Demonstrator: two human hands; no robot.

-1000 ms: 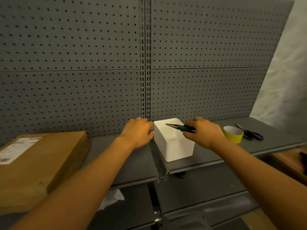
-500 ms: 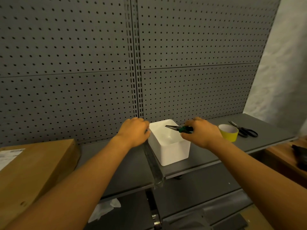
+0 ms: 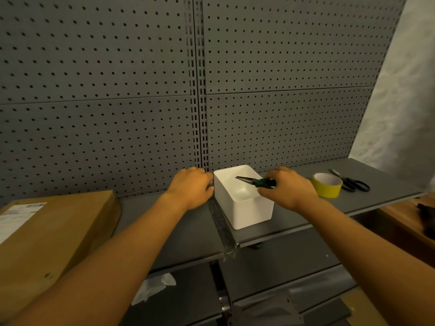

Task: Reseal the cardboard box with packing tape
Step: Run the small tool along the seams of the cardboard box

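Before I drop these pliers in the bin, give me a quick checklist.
1. Pliers held in right hand: ok.
2. Pliers' tips over the open white bin: ok.
3. Left hand against the bin's left side to steady it: ok.
4. Bin sitting flat on the shelf: ok.
5. Tape and scissors within reach on the right: ok.
6. Box flaps shut for taping: cannot tell.

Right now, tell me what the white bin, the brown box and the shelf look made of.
White open-topped bin: smooth matte plastic, probably; seamless rounded walls. Flat brown box: cardboard, dull fibrous faces, printed label. Grey shelf: painted sheet metal, seemingly; thin folded edge.
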